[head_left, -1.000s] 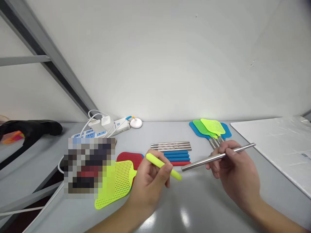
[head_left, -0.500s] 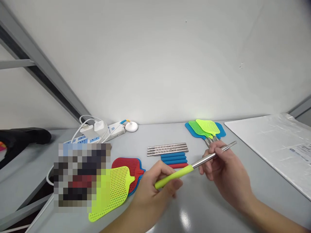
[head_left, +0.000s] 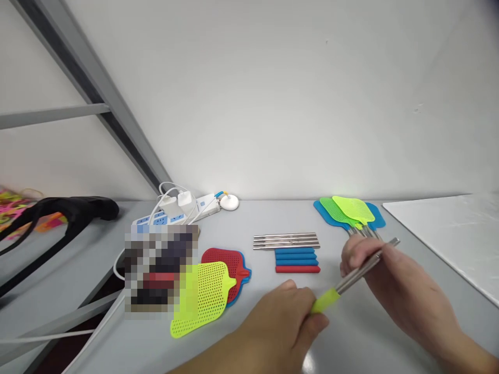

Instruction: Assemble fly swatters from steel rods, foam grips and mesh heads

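Observation:
My left hand is closed round the yellow-green grip of a fly swatter handle. Out of that grip runs a metal rod, angled up to the right, which the fingers of my right hand pinch near its far end. On the table between and beyond my hands lie several loose metal rods in a row. Below them are several blue grips and a red grip. Left of my left hand, a yellow swatter head overlaps a red swatter head, with blue showing beneath.
Swatters with metal rods, topped by a yellow head, lie behind my right hand. A power strip with plugs and a round white device stand by the wall. A white panel lies right, a black frame left.
The view has swung left. My left hand has slid up and wrapped further over the yellow-green grip, covering more of it. The right hand stays on the rod.

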A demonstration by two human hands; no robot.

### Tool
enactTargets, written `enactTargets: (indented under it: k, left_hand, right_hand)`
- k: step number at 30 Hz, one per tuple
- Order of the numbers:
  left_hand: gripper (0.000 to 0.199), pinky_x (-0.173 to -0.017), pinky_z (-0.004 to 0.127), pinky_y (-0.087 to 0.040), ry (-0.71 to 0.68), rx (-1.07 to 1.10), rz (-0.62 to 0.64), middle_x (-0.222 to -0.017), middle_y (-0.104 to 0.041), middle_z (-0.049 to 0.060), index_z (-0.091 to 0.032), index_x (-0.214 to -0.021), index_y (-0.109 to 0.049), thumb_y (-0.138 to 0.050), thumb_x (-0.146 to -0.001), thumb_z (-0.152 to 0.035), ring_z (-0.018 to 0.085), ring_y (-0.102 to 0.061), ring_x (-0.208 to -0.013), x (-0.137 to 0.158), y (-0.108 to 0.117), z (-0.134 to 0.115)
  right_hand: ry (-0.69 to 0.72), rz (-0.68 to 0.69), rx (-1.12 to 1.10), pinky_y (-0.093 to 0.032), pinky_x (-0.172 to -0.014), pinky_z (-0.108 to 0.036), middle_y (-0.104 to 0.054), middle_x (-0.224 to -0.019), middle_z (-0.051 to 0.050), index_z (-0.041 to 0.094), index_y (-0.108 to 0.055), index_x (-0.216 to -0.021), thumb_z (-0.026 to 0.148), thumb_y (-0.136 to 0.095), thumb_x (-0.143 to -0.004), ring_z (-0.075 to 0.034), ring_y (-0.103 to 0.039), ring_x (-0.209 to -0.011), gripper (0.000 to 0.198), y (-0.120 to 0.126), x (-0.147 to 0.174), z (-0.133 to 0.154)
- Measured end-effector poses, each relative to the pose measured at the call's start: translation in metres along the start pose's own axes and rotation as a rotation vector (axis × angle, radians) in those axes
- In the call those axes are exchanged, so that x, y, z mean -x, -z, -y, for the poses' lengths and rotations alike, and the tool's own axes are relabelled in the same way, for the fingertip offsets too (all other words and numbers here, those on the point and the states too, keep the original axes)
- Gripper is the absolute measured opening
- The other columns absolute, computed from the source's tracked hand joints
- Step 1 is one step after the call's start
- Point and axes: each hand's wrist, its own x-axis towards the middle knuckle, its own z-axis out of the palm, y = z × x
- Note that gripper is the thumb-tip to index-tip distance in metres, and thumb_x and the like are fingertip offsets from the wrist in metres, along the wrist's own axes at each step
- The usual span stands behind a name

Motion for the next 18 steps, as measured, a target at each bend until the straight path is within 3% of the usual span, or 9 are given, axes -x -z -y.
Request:
enactTargets:
  k: [3, 7, 13, 18]
  left_hand:
    - [0.027, -0.075, 0.030, -0.038, -0.182, -0.065, -0.049, -0.076, -0.055, 0.000, -0.020, -0.073, -0.044, -0.054, -0.092, -0.035, 0.017, -0.048, -0.077, -0.005, -0.013, 0.009]
    - [0.021, -0.081, 0.031, -0.041, -0.242, -0.034, -0.078, -0.083, -0.059, 0.003, -0.018, -0.083, -0.057, -0.057, -0.092, -0.037, 0.018, -0.052, -0.079, -0.007, -0.016, 0.013]
    - [0.020, -0.081, 0.032, -0.046, -0.185, 0.119, -0.078, -0.101, -0.060, 0.007, -0.019, -0.106, -0.060, -0.052, -0.095, -0.034, 0.021, -0.057, -0.091, -0.002, -0.004, 0.010]
    - [0.023, -0.087, 0.035, -0.046, -0.224, 0.168, -0.091, -0.106, -0.060, 0.008, -0.020, -0.111, -0.059, -0.055, -0.094, -0.034, 0.023, -0.058, -0.096, -0.001, -0.006, 0.016]
  right_hand:
    - [-0.012, -0.060, -0.133, -0.049, -0.074, -0.037, -0.052, -0.080, -0.004, 0.023, -0.061, -0.082, 0.040, -0.031, -0.100, -0.020, -0.055, -0.076, 0.039, -0.015, 0.005, 0.005]
    - [-0.087, -0.067, -0.327, -0.046, -0.048, -0.031, -0.037, -0.060, 0.002, 0.024, -0.053, -0.070, 0.042, -0.034, -0.099, -0.014, -0.039, -0.049, 0.039, -0.047, 0.005, 0.019]
    - [-0.072, -0.068, -0.150, -0.033, -0.038, -0.025, -0.028, -0.048, 0.004, 0.021, -0.039, -0.052, 0.042, -0.050, -0.093, -0.011, -0.029, -0.045, 0.048, -0.085, -0.006, 0.033]
    - [-0.101, -0.137, -0.064, -0.032, -0.037, -0.025, -0.027, -0.050, 0.004, 0.022, -0.037, -0.053, 0.046, -0.048, -0.094, -0.011, -0.027, -0.044, 0.049, -0.093, -0.002, 0.023]
